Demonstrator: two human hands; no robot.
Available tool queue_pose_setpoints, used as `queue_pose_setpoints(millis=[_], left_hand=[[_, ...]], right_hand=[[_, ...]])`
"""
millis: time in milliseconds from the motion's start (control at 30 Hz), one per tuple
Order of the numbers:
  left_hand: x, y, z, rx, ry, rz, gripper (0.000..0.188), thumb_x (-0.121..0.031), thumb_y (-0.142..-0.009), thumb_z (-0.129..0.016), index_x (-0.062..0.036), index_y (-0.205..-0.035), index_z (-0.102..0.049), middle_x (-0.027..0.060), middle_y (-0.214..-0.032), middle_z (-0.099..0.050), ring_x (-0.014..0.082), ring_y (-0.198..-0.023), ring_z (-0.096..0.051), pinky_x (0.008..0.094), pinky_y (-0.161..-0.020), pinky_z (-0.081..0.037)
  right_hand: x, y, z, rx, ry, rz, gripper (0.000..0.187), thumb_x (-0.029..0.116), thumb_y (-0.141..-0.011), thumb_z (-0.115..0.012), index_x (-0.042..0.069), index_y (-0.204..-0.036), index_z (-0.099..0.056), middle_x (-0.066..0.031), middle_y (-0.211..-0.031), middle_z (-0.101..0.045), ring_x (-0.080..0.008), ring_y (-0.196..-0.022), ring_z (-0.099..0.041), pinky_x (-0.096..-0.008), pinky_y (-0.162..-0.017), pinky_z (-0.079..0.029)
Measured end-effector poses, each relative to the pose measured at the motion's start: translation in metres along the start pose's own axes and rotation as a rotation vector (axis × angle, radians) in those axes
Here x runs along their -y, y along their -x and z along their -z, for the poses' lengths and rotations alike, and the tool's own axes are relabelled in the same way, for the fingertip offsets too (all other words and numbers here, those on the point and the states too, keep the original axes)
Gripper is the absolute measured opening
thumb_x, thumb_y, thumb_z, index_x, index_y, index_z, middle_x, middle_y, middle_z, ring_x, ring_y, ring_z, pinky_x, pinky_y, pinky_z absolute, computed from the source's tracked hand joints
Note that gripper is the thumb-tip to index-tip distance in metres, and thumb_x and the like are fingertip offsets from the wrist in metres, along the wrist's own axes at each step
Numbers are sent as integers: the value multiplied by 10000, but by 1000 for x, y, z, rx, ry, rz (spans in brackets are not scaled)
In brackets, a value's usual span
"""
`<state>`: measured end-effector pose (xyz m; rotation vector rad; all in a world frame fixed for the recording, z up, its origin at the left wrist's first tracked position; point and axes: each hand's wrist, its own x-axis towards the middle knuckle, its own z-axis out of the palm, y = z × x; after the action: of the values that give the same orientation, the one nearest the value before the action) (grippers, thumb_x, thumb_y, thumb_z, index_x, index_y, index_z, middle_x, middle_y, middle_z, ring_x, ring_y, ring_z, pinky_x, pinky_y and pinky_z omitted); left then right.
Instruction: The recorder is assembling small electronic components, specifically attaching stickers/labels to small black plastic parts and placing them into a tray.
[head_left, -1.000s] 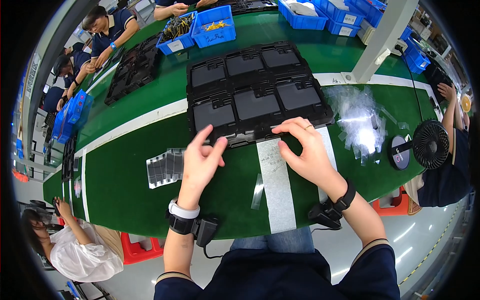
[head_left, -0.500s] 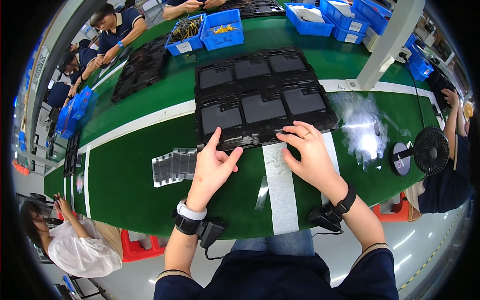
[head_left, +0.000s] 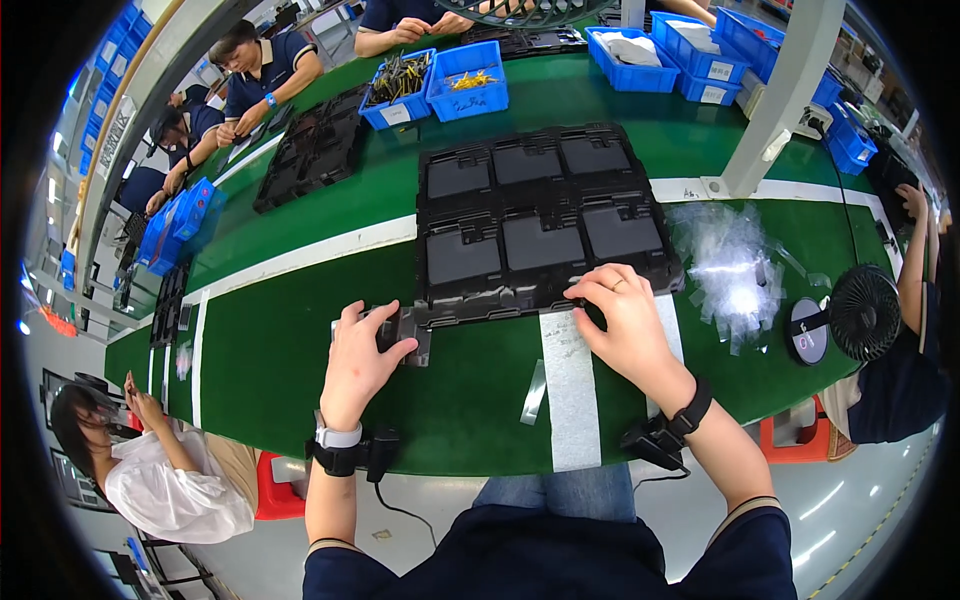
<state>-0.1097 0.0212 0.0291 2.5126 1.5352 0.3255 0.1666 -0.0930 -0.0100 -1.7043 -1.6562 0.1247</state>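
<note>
A black molded tray (head_left: 550,285) with several compartments lies in front of me on the green mat, a flat dark grey panel (head_left: 463,262) in each compartment. My left hand (head_left: 358,365) is over a row of dark film pieces with clear edges (head_left: 415,345), beside the tray's near left corner. Its thumb and forefinger are spread apart, and it covers most of the films. At the tray's near edge, my right hand (head_left: 628,325) has thumb and fingers curled together around something small and dark, too hidden to name.
Clear plastic film scraps (head_left: 730,275) are heaped right of the tray, near a small black fan (head_left: 864,312). One clear strip (head_left: 534,392) lies nearer me. Blue bins (head_left: 467,85) stand at the back, beside a metal post (head_left: 780,110). Co-workers sit around the table.
My left hand has moved left, from the tray's near edge onto the film pieces. The right hand stays at the tray's near edge, its fingers drawn closer together. The whole view has shifted slightly.
</note>
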Motion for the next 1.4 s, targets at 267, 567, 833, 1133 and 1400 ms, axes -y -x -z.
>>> queue_pose_setpoints(millis=[267, 567, 833, 1133, 1400], left_hand=[[13, -1, 10, -191, 56, -24, 350, -154, -665, -740, -30, -973, -630, 210, -1083, -548, 335, -927, -577, 367, -789, -476], [-56, -11, -3, 58, 1102, -99, 221, -57, -821, -630, 7, -977, -487, 50, -908, -601, 82, -824, -562, 215, -702, -464], [-84, -32, -34, 164, 1228, -220, 194, -34, -817, -625, -12, -959, -496, 19, -902, -583, 48, -824, -527, 196, -725, -432], [-75, -27, -45, 199, 1403, -191, 199, -30, -810, -627, -18, -954, -490, 28, -918, -589, 62, -853, -535, 201, -758, -422], [-91, -20, -51, 301, 1354, -261, 235, -39, -774, -677, -55, -869, -463, -12, -855, -559, 39, -794, -513, 196, -703, -410]], right_hand=[[-1, 2, -2, -20, -11, -9, 167, 20, -739, -599, 81, -892, -625, -50, -921, -569, -243, -992, -502, -371, -873, -363], [5, -2, 7, -23, -129, 141, 162, 147, -684, -695, 87, -822, -636, -42, -874, -554, -234, -950, -502, -346, -841, -364], [8, 2, 0, 312, -124, 315, 204, 281, -665, -728, 124, -761, -638, 6, -806, -534, -180, -843, -493, -310, -790, -337], [-13, -16, 51, -279, -148, 49, 95, 72, -657, -668, 47, -692, -584, -84, -724, -584, -261, -758, -554, -353, -696, -430], [-19, 10, 86, -156, 71, -127, 317, 81, -707, -667, 33, -1003, -565, -136, -901, -603, -293, -882, -575, -375, -781, -454]])
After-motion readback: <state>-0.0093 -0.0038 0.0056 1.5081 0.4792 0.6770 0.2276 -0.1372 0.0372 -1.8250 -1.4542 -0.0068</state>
